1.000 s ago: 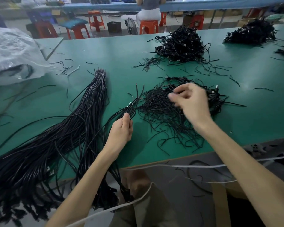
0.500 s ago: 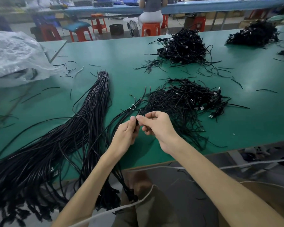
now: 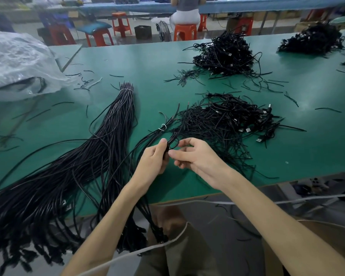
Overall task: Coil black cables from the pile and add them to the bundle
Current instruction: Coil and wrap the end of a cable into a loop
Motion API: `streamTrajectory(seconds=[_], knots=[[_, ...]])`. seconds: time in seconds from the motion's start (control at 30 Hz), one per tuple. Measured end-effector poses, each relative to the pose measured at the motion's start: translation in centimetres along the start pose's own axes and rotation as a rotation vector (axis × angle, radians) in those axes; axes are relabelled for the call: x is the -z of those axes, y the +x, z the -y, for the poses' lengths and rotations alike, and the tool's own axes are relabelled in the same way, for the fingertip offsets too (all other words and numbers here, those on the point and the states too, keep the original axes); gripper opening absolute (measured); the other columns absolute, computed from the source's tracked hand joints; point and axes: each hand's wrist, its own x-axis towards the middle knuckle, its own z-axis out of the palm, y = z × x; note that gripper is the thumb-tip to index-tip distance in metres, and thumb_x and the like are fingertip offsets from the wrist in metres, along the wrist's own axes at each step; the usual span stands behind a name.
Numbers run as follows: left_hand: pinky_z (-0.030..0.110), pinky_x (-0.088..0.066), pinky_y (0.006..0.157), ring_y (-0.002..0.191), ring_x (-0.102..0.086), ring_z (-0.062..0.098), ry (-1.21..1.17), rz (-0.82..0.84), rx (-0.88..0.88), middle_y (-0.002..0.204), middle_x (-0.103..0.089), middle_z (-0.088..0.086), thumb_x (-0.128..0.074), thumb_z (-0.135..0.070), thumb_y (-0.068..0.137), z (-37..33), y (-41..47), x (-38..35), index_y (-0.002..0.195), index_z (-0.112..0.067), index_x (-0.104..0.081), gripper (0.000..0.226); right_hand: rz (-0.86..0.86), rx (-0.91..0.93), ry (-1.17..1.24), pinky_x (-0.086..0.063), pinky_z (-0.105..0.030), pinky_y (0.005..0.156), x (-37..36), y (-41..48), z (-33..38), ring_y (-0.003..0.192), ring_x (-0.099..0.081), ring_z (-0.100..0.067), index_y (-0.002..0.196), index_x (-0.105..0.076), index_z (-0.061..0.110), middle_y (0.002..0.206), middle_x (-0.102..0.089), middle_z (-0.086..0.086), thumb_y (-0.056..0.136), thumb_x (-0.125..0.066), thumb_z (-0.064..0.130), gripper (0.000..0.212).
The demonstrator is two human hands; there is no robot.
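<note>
A loose pile of black cables (image 3: 225, 122) with small plugs lies on the green table (image 3: 287, 152) ahead of me. My left hand (image 3: 153, 158) grips a thin bundle of black cables (image 3: 147, 136) tied with a white band; its tail hangs over the table's near edge. My right hand (image 3: 193, 156) is right beside the left, fingers curled, pinching a single black cable that loops against the held bundle. A much thicker tied bundle (image 3: 100, 146) stretches diagonally to the left.
Two more heaps of black cables (image 3: 225, 52) (image 3: 311, 38) sit farther back. A crumpled clear plastic bag (image 3: 18, 64) lies at the far left. Short cable scraps are scattered over the green top. A person sits on an orange stool (image 3: 184, 30) beyond the table.
My right hand left the pile, came back to meet my left hand, and now works a cable against the held bundle. The left hand stayed in place.
</note>
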Motion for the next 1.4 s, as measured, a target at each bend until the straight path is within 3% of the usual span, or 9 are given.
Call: streamTrajectory(seconds=[0.27, 0.4, 0.47, 0.5, 0.57, 0.67, 0.9, 1.17, 1.4], knots=[[0.018, -0.017, 0.040, 0.046, -0.017, 0.009, -0.102, 0.054, 0.034, 0.057, -0.025, -0.007, -0.043, -0.035, 0.107, 0.2, -0.1, 0.4, 0.067, -0.022, -0.042, 0.042, 0.296, -0.007, -0.110, -0.047, -0.027, 0.063, 1.0, 0.5, 0.9, 0.068, -0.063, -0.016, 0.135, -0.062, 0.038, 0.081, -0.057, -0.001, 0.087, -0.080, 0.008, 0.059], [0.017, -0.018, 0.039, 0.046, -0.019, 0.007, -0.123, 0.090, 0.049, 0.058, -0.029, -0.009, -0.046, -0.040, 0.102, 0.3, 0.0, 0.4, 0.076, -0.015, -0.059, 0.039, 0.322, -0.049, -0.125, -0.047, -0.026, 0.065, 1.6, 1.0, 0.9, 0.069, -0.063, -0.014, 0.128, -0.067, 0.028, 0.088, -0.064, -0.001, 0.087, -0.081, 0.011, 0.047], [0.016, -0.019, 0.038, 0.045, -0.021, 0.006, -0.124, 0.090, 0.072, 0.059, -0.031, -0.010, -0.042, -0.032, 0.107, 0.4, 0.0, 0.3, 0.105, -0.021, -0.074, 0.034, 0.287, -0.059, -0.135, -0.048, -0.024, 0.063, 1.8, 1.1, 0.7, 0.069, -0.064, -0.014, 0.125, -0.066, 0.021, 0.091, -0.071, -0.002, 0.085, -0.082, 0.014, 0.044], [0.016, -0.020, 0.038, 0.045, -0.021, 0.006, -0.117, 0.093, 0.075, 0.059, -0.031, -0.010, -0.041, -0.031, 0.108, 0.4, 0.1, 0.3, 0.111, -0.012, -0.070, 0.035, 0.264, -0.043, -0.157, -0.048, -0.023, 0.061, 1.8, 1.1, 0.5, 0.069, -0.066, -0.015, 0.123, -0.065, 0.018, 0.091, -0.072, -0.002, 0.085, -0.083, 0.015, 0.042], [0.015, -0.019, 0.038, 0.044, -0.020, 0.006, -0.097, 0.106, 0.063, 0.057, -0.029, -0.009, -0.041, -0.032, 0.107, 0.3, 0.0, 0.4, 0.083, -0.005, -0.061, 0.042, 0.196, 0.048, -0.253, -0.051, -0.024, 0.058, 1.7, 1.1, 0.2, 0.068, -0.069, -0.018, 0.118, -0.066, 0.014, 0.088, -0.073, -0.002, 0.084, -0.084, 0.018, 0.038], [0.016, -0.018, 0.038, 0.044, -0.018, 0.008, -0.092, 0.095, 0.061, 0.055, -0.028, -0.010, -0.042, -0.035, 0.105, -0.1, -0.1, 0.3, 0.057, -0.028, -0.047, 0.048, 0.101, 0.197, -0.462, -0.053, -0.031, 0.056, 1.4, 1.2, 0.2, 0.068, -0.073, -0.024, 0.111, -0.065, 0.010, 0.091, -0.072, -0.006, 0.083, -0.085, 0.023, 0.038], [0.017, -0.019, 0.038, 0.043, -0.018, 0.009, -0.089, 0.076, 0.068, 0.053, -0.030, -0.011, -0.042, -0.038, 0.100, -0.1, 0.0, 0.5, 0.054, -0.030, -0.050, 0.047, 0.056, 0.274, -0.689, -0.057, -0.034, 0.057, 0.8, 0.7, 0.8, 0.069, -0.074, -0.015, 0.106, -0.062, 0.009, 0.095, -0.076, -0.001, 0.082, -0.086, 0.031, 0.040], [0.015, -0.016, 0.037, 0.041, -0.016, 0.008, -0.119, 0.042, 0.109, 0.051, -0.025, -0.010, -0.046, -0.043, 0.096, -0.1, 0.2, 0.5, 0.050, -0.028, -0.043, 0.049, 0.067, 0.319, -0.723, -0.056, -0.034, 0.058, 1.1, 0.5, 0.9, 0.066, -0.073, -0.016, 0.088, -0.065, 0.012, 0.080, -0.075, 0.004, 0.090, -0.079, 0.020, 0.016], [0.018, -0.013, 0.040, 0.041, -0.016, 0.010, -0.132, 0.014, 0.112, 0.050, -0.025, -0.009, -0.043, -0.035, 0.103, -0.3, 0.0, 0.7, 0.052, -0.028, -0.036, 0.052, 0.174, 0.295, -0.707, -0.050, -0.031, 0.055, 0.5, 0.4, -0.3, 0.065, -0.073, -0.020, 0.101, -0.069, 0.007, 0.082, -0.074, -0.005, 0.103, -0.061, 0.022, 0.017]])
